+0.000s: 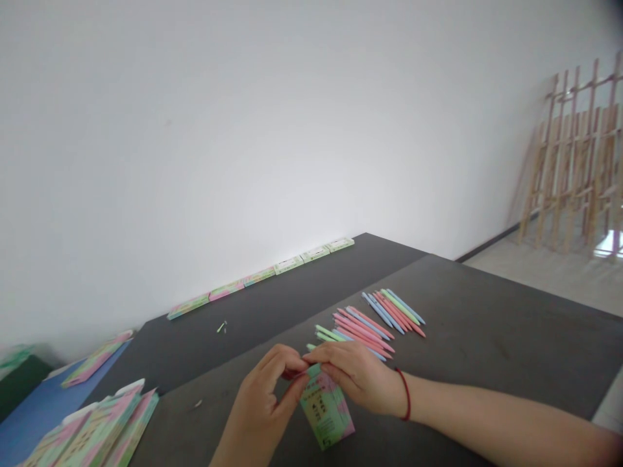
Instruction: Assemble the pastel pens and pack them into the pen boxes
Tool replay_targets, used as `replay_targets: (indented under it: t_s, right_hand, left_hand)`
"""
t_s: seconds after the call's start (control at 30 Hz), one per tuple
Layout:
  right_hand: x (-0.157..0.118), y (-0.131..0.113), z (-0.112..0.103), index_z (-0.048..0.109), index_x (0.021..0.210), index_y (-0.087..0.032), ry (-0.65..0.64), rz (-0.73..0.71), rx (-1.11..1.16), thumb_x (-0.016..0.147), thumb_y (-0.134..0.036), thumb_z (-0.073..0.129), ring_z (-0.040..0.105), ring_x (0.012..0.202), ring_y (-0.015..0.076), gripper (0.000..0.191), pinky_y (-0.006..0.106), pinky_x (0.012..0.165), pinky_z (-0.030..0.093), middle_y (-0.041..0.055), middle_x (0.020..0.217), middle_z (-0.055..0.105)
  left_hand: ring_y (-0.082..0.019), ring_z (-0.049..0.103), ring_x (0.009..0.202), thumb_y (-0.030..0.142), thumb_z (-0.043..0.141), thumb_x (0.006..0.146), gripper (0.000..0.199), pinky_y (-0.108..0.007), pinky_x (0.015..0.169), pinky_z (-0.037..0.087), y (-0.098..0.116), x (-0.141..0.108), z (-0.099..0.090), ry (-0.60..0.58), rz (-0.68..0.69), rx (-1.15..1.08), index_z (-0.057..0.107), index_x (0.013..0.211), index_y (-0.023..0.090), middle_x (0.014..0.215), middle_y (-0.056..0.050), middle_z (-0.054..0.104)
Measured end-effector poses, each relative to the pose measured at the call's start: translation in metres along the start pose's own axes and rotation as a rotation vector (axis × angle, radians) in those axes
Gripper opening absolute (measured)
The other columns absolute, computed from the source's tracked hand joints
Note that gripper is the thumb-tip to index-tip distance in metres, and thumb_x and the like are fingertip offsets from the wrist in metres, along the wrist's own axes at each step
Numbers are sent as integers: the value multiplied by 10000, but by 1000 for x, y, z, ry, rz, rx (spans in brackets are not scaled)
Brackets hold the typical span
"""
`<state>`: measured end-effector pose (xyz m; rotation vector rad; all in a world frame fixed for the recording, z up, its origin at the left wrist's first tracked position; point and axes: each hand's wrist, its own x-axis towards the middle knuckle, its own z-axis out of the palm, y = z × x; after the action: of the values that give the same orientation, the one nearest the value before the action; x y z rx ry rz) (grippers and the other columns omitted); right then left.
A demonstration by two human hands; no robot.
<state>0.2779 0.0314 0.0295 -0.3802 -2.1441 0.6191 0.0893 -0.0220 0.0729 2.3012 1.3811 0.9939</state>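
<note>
the small green and pink pack (327, 415) is in front of the person, over the near side of the dark worktop (487, 337). its top end is up by the fingers, and its printed face shows. the left hand (263, 399) has its thumb and finger pinched on the top left corner. the right hand (363, 377), with a red string (407, 394) on the wrist, has its fingers bent over the top edge and holds it too. the fingers hide most of that edge, so i cannot tell if there is a flap there or how it sits.

to do this finger work well, it is best to pinch softly, as the pack looks thin and might bend or rip. one hand can hold the corner steady while the other works along the edge in small, slow moves. it helps to have the edge straight, with no creases. the pink, blue and green pens (363, 327) lie just past the hands, so a big push could make them roll. low, careful hands are good here.
</note>
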Motion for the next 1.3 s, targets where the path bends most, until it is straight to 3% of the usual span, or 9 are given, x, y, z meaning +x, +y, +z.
replay_targets:
  t_s: [0.13, 0.37, 0.47, 0.73, 1.13, 1.23, 1.3]
  right_hand:
    - [-2, 1, -2, 531, 1165, -173, -1, -76, -36, 943, -169, 348, 604, 932, 159, 288, 287, 810, 480, 91, 1021, 645]
    - [-6, 3, 3, 484, 1209, -184, 48, -173, -1, 919, -127, 407, 592, 1048, 141, 305, 277, 891, 480, 87, 1091, 643]
    - [-11, 2, 2, 434, 1275, -193, 39, -184, -23, 915, -142, 445, 572, 1099, 146, 364, 279, 919, 475, 98, 1145, 626]
    - [-19, -1, -4, 445, 1287, -196, -8, -223, -48, 913, -98, 451, 550, 1134, 143, 387, 269, 939, 475, 110, 1220, 586]
    - [-16, 3, -1, 498, 1227, -114, 44, -342, -159, 947, -168, 417, 578, 1079, 114, 296, 207, 928, 471, 121, 1164, 613]
    - [-15, 4, 0, 506, 1222, -115, 52, -331, -143, 945, -168, 422, 580, 1078, 118, 294, 211, 920, 477, 122, 1167, 613]
    - [-16, 7, 0, 504, 1231, -129, 52, -309, -135, 946, -164, 418, 574, 1091, 118, 299, 217, 921, 477, 121, 1180, 607]
  left_hand:
    - [-145, 589, 755, 186, 501, 866, 104, -243, 677, 478, 3, -3, 3, 26, 59, 7, 571, 793, 214, 815, -17, 597]
    - [-150, 597, 831, 49, 522, 811, 219, -259, 727, 485, -20, -18, 32, 273, 298, 27, 548, 943, 221, 897, -32, 597]
    - [-166, 591, 858, 24, 496, 802, 268, -289, 737, 493, -26, -22, 40, 318, 350, -32, 531, 982, 219, 918, -49, 588]
    - [-186, 571, 869, 16, 474, 798, 254, -326, 739, 495, -29, -29, 47, 296, 369, -116, 538, 947, 212, 922, -66, 565]
    - [-162, 542, 866, -33, 471, 767, 267, -288, 742, 473, -29, -26, 45, 313, 457, -85, 553, 920, 169, 930, -70, 529]
    - [-157, 536, 889, -18, 483, 776, 263, -276, 769, 467, -31, -29, 49, 321, 423, -101, 555, 936, 178, 955, -62, 520]
    - [-165, 534, 943, 19, 499, 794, 259, -280, 804, 468, -31, -30, 57, 356, 323, -177, 534, 982, 194, 1006, -65, 512]
